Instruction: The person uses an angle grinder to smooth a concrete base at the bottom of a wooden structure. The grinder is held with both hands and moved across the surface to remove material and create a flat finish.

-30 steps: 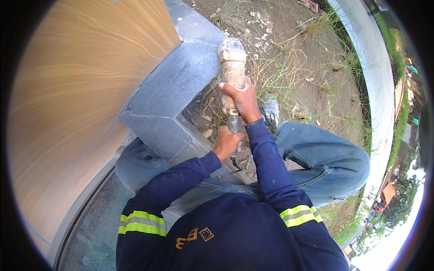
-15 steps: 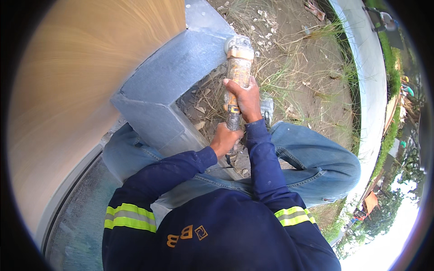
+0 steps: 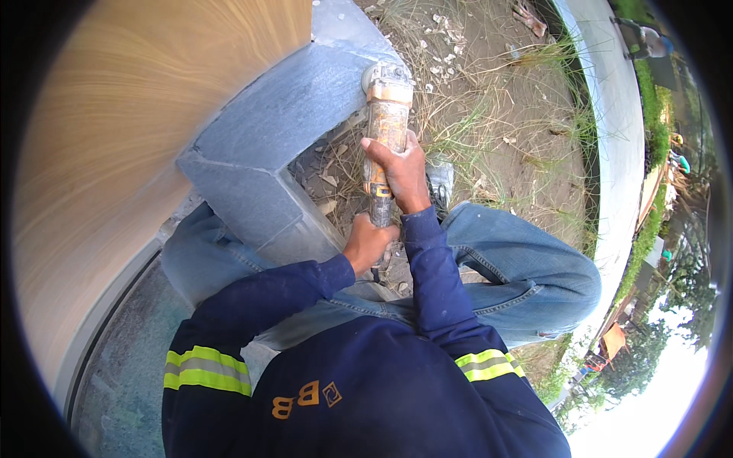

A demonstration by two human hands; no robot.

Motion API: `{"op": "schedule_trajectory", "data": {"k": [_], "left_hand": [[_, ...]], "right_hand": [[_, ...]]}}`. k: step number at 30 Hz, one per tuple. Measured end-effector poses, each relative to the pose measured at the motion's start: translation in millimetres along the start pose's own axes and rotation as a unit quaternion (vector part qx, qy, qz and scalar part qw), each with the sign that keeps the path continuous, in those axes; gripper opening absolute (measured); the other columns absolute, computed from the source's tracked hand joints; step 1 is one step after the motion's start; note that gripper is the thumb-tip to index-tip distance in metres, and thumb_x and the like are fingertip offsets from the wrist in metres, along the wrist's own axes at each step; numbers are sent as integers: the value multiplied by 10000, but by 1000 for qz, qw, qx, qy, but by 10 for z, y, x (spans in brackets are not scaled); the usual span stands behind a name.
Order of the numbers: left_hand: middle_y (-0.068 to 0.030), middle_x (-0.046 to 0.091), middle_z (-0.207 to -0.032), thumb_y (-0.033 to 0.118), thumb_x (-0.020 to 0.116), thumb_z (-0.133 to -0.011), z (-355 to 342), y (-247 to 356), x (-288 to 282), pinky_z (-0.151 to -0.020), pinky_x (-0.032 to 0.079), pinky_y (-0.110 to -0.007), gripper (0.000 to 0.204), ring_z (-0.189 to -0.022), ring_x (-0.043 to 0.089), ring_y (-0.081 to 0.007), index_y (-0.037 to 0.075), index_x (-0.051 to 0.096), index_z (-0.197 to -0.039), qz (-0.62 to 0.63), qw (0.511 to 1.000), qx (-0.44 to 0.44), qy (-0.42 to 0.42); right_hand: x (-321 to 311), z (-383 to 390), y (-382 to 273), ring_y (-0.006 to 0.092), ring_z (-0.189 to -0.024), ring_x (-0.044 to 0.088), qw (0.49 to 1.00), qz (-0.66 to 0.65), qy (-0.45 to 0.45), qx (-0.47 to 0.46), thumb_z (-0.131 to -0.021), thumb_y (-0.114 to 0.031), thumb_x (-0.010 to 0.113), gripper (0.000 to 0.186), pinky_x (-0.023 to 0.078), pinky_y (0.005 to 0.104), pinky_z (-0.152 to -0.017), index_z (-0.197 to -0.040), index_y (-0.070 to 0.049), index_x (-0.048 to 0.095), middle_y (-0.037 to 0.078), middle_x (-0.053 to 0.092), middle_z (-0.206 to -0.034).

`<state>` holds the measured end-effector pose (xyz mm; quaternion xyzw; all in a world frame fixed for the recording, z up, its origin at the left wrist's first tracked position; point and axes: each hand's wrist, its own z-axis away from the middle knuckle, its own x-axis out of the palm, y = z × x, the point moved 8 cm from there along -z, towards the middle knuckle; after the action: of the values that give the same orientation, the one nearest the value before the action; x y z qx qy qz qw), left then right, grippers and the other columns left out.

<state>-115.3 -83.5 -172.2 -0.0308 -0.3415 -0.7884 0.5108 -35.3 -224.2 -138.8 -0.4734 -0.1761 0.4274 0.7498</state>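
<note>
Both my hands are closed on a dusty yellow angle grinder [image 3: 388, 126], held lengthwise away from me. My right hand [image 3: 403, 169] wraps round the middle of its body, thumb across the top. Behind it, my left hand [image 3: 369, 243] grips the narrow rear end, where a dark cord hangs down. The grinder's head and disc are at the outer edge of a grey stone slab ledge [image 3: 279, 114]; whether the disc touches the stone I cannot tell.
A curved wood-grained panel [image 3: 153, 91] rises along the ledge on the left. My jeans-clad legs [image 3: 527, 267] are bent on both sides. Dry soil [image 3: 527, 137] with grass and stone chips lies right of the grinder, bounded by a pale curved kerb [image 3: 620, 153]. People are far off at right.
The grinder and both hands have shifted slightly left in the picture, and the whole view has moved a little the same way. Both grips stay the same.
</note>
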Motion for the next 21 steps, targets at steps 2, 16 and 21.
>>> {"op": "schedule_trajectory", "data": {"k": [2,16,21], "left_hand": [[-52,587,-655,39,667,-833,37,-16,37,-460,419,-325,28,-488,549,-153,18,650,-843,-3,1000,-8,-9],[-68,598,-647,30,675,-815,20,-94,34,-457,423,-340,52,-476,547,-171,-5,654,-846,19,1000,6,-16],[-70,603,-655,24,673,-817,-23,16,17,-459,419,-330,40,-475,543,-170,2,652,-843,37,999,-11,-6]], "right_hand": [[-42,51,62,165,-798,679,1000,-24,16,-9,-789,-257,885,548,553,315,-722,-1157,30,597,104,710,-962],[-66,52,56,139,-797,667,1000,-15,9,4,-826,-212,870,506,552,296,-698,-1188,9,593,86,699,-991],[6,-35,12,138,-765,664,1000,0,1,1,-824,-210,868,498,551,291,-684,-1177,9,594,82,700,-970]]}}
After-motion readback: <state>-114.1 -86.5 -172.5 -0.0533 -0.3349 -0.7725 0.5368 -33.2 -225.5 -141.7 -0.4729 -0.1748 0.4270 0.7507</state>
